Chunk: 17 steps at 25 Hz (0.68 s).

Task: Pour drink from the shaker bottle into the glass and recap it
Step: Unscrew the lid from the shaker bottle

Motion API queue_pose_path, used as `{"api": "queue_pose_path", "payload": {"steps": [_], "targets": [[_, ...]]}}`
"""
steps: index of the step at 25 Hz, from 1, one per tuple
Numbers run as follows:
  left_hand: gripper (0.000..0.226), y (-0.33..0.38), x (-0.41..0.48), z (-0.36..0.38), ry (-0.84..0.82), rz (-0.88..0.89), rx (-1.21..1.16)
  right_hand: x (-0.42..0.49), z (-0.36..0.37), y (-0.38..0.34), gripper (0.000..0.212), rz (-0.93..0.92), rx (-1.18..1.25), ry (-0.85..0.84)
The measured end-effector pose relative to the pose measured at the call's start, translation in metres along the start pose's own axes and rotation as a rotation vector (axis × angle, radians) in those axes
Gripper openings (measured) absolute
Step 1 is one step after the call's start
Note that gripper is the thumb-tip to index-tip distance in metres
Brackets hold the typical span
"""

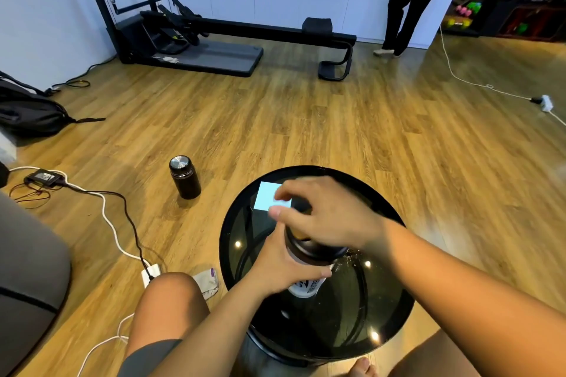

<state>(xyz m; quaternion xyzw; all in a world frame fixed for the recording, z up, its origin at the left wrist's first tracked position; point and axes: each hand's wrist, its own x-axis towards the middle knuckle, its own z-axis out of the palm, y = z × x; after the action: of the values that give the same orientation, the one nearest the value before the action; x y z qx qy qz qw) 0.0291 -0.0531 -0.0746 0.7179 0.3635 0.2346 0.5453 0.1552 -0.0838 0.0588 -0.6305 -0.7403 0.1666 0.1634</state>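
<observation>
Nearest the camera were two bare forearms reaching forward over a round, glossy black glass bench (232,239), with a bare knee at the lower left. On that bench, upright, stood the shaker bottle (307,269): a cylinder with a pale printed lower wall and a wide dark cap (315,249). My left hand (275,266) was wrapped round its body from the left side, its grip closed firmly on the bottle. My right hand (324,217) sat directly above, fingers curled down over the cap, thumb and forefinger pinched toward the far edge of the lid; whether they had the flip tab or the whole cap I could not tell.

What mattered was that the bottle's long axis ran straight up into the right palm, so any twist or lift of the lid would turn about that vertical line while the left hand braced below. I judged the cap was being worked, though opening or closing I could not say.

Just right of the bottle some clear glinting glass (352,257) showed, mostly hidden by my wrist. A matte dark flask (184,176) stood on the wooden floor (306,119), well apart.
</observation>
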Motion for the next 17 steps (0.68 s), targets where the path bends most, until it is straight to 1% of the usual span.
{"api": "queue_pose_path", "payload": {"steps": [1, 2, 3, 4, 7, 8, 9, 10, 11, 12, 13, 14, 15, 16, 17], "targets": [[0.099, -0.002, 0.001, 0.0, -0.001, -0.009, -0.018, 0.0, -0.003, 0.005, 0.059, 0.08, -0.221, 0.014], [0.101, -0.002, 0.001, 0.0, -0.007, -0.023, -0.022, -0.002, -0.003, 0.007, 0.065, 0.176, -0.442, -0.004], [0.099, -0.004, 0.002, 0.0, -0.01, -0.032, -0.023, -0.006, 0.001, 0.007, 0.069, 0.229, -0.538, -0.035], [0.093, -0.004, 0.002, 0.0, -0.012, -0.034, 0.005, -0.008, 0.009, 0.005, 0.07, 0.209, -0.531, -0.067], [0.068, -0.006, 0.0, 0.002, -0.036, -0.002, 0.065, -0.016, 0.026, -0.011, 0.064, -0.088, -0.308, -0.201], [0.061, -0.004, -0.001, 0.002, -0.054, 0.001, 0.069, -0.017, 0.023, -0.013, 0.061, -0.141, -0.199, -0.221], [0.062, -0.004, 0.0, 0.002, -0.058, 0.002, 0.081, -0.017, 0.017, -0.012, 0.059, -0.142, -0.09, -0.192], [0.069, -0.002, 0.0, 0.001, -0.046, 0.027, 0.086, -0.015, 0.01, -0.01, 0.057, -0.102, -0.057, -0.12], [0.077, -0.003, 0.0, 0.0, -0.021, 0.022, 0.064, -0.011, 0.005, -0.004, 0.055, -0.038, -0.128, -0.023], [0.084, -0.002, 0.001, 0.0, -0.007, 0.008, 0.019, -0.008, 0.0, 0.0, 0.056, 0.054, -0.308, 0.026], [0.087, -0.005, 0.002, 0.0, -0.005, -0.005, 0.024, -0.005, 0.001, 0.003, 0.059, 0.159, -0.469, -0.001], [0.087, -0.004, 0.002, 0.0, -0.02, -0.003, 0.019, -0.005, 0.005, 0.003, 0.061, 0.199, -0.519, -0.063], [0.086, -0.006, 0.002, -0.001, -0.039, -0.004, 0.035, -0.005, 0.013, 0.002, 0.061, 0.175, -0.514, -0.13], [0.08, -0.01, 0.001, -0.002, -0.059, -0.002, 0.062, -0.006, 0.02, -0.003, 0.058, 0.08, -0.459, -0.163], [0.068, -0.016, 0.002, -0.003, -0.082, -0.005, 0.094, -0.008, 0.026, -0.011, 0.053, -0.035, -0.376, -0.188]]}}
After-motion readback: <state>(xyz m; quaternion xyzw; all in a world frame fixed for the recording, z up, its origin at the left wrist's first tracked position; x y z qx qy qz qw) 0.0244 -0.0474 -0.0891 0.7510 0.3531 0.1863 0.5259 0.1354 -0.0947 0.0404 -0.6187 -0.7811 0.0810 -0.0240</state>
